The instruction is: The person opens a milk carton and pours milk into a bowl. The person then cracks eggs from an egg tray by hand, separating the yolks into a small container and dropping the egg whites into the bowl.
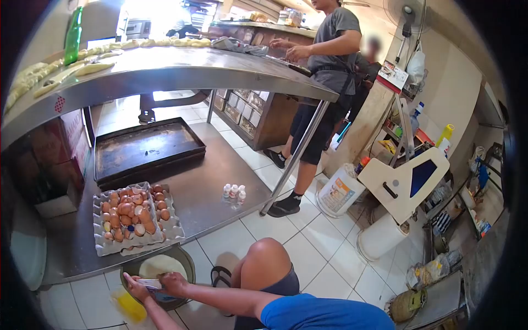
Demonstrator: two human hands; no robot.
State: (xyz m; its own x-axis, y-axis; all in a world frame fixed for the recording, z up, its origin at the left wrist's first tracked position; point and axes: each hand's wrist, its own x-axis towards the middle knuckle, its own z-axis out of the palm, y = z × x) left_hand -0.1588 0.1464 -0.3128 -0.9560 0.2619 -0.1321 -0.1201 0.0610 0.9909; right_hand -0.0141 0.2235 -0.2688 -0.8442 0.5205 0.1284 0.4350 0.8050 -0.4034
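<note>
I watch remotely — left hand [138,288] and right hand [173,285] pinch a flat whitish object [149,284] over a round olive-grey basin [188,265].

Lower shelf [203,214], right front corner: small bottles [234,191], print illegible. Lower egg tray [175,224], front edge: mostly covered. Held object [149,284]: partly hidden. Yellow object [130,306]: blurred.

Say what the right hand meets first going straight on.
Past the pale item it seems to hold, probably the left hand; depth is unclear from this one view.
</note>
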